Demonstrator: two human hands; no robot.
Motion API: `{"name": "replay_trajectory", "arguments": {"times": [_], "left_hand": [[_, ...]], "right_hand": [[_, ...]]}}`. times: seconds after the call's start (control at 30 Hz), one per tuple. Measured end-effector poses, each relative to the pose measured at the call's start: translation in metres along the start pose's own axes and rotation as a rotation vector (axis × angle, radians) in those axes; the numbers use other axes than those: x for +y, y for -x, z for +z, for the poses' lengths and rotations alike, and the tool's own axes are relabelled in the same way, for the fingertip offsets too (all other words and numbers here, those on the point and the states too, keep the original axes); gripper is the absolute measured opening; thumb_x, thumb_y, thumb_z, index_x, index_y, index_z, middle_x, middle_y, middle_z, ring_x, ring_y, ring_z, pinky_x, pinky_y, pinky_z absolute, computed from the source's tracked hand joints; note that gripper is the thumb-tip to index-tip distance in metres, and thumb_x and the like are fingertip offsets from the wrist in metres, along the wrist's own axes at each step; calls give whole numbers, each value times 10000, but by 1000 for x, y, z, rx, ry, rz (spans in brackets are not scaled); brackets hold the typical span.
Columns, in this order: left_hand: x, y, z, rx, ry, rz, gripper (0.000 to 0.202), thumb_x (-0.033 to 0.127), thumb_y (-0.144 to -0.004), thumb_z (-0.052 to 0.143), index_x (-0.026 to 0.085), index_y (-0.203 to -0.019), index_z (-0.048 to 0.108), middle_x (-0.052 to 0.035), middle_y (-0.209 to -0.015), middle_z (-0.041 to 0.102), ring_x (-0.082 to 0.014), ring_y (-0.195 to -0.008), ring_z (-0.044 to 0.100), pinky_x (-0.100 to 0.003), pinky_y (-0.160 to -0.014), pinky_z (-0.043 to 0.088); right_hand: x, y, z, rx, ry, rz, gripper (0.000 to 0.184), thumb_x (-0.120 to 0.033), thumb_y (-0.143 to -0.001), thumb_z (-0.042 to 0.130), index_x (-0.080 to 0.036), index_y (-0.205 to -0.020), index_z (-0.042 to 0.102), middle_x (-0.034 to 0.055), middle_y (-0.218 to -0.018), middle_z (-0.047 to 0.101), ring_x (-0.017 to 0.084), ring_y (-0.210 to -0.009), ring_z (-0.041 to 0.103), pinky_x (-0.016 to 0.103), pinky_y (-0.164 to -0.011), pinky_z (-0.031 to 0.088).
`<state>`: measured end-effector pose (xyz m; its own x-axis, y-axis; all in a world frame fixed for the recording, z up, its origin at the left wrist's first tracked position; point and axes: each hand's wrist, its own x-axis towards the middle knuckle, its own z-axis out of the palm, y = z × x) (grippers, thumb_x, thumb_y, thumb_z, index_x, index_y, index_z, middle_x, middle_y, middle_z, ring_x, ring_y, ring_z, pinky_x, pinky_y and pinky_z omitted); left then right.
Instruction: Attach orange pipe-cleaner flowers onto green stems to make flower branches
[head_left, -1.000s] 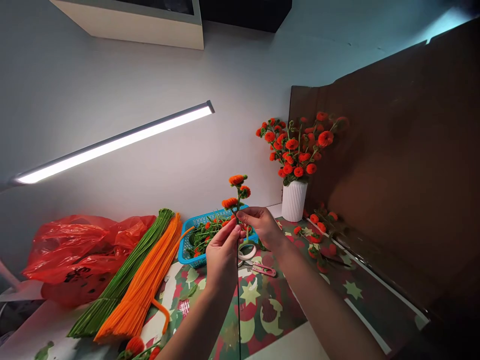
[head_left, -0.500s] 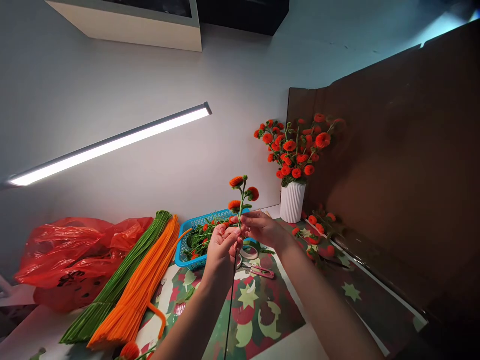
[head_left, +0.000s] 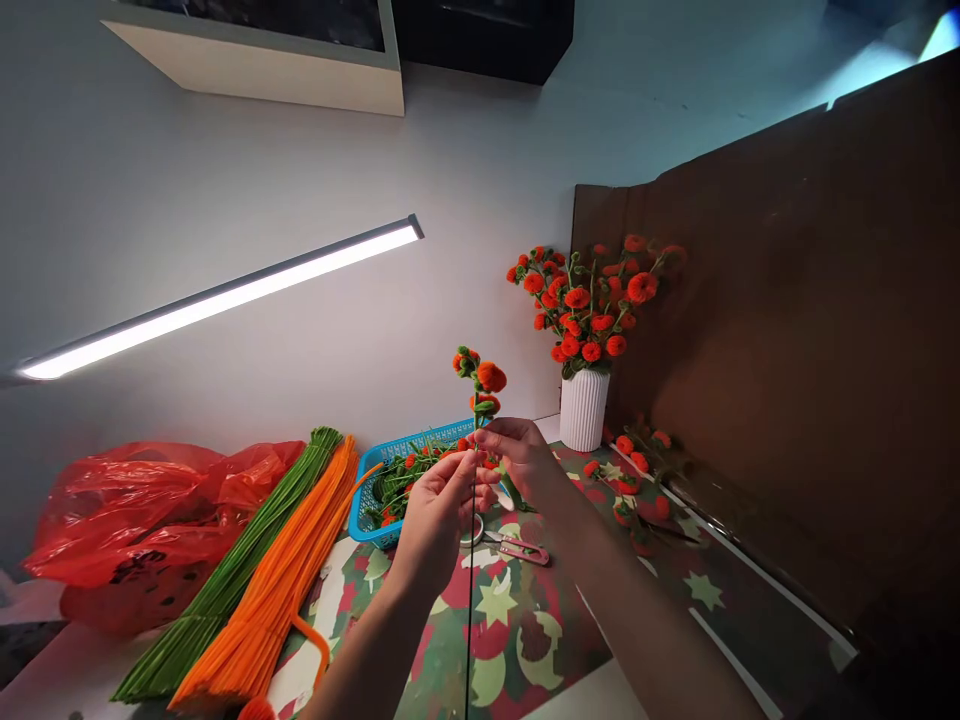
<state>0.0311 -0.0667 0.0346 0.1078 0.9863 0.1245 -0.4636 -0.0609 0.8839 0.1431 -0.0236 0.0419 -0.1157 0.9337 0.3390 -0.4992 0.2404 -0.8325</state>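
Observation:
A spray of orange fuzzy chenille-stem flowers [head_left: 491, 377] with green buds stands upright over the table, on a long thin dark wire stem [head_left: 470, 610]. My left hand [head_left: 437, 505] pinches this stem below the blooms between thumb and fingertips. Just above it, my right hand [head_left: 523, 458] is closed on the stem's green upper part, thumb and finger together. A green strip [head_left: 514, 492] shows under my right hand; whether it is held I cannot tell. Below the hands lie small scissors with pink handles [head_left: 525, 550]. Behind them a blue basket [head_left: 362, 520] holds green stems and orange flowers.
At left lie bundles of green chenille stems [head_left: 232, 560] and orange chenille stems [head_left: 270, 570], beside a red plastic bag [head_left: 165, 510]. A white ribbed vase [head_left: 585, 410] of orange flowers stands at back right. Loose flower sprays [head_left: 626, 485] lie before a brown cardboard panel [head_left: 787, 350].
The flower spray has turned about its stem, so the blooms face differently. Both hands keep hold of it, the fingers slightly shifted. The whole view has dropped a little in the picture.

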Motion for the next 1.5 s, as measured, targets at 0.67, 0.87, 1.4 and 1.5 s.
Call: {"name": "replay_trajectory", "arguments": {"times": [0.67,0.87,1.4,1.5], "left_hand": [[3,3,-2,-203,238,-174,220,317,-777,645,133,-682,570,87,-435,344,-9,-316,249,-107,-301,230],[10,7,-1,54,-331,293,229,365,-687,721,143,-690,663,-6,-522,573,-96,-448,505,-181,-392,385],[5,2,-4,-91,-105,0,269,385,-699,708,132,-674,622,34,-475,503,-45,-359,425,-147,-347,346],[9,4,-4,25,-412,276,241,371,-709,699,136,-706,647,-5,-547,590,-87,-436,515,-184,-411,418]], "right_hand": [[-4,4,-1,-184,-44,133,260,-378,-498,824,-177,-542,665,-2,-542,601,103,-538,478,256,-551,361],[-6,4,3,-36,117,5,224,-366,-533,800,-176,-565,687,-13,-524,588,88,-511,441,238,-504,326],[-7,3,-7,-166,51,87,220,-360,-545,812,-183,-574,684,-28,-541,579,72,-527,443,220,-513,300],[-6,1,-8,-97,92,45,176,-333,-574,799,-194,-597,695,-28,-559,588,72,-523,431,222,-508,312]]}}
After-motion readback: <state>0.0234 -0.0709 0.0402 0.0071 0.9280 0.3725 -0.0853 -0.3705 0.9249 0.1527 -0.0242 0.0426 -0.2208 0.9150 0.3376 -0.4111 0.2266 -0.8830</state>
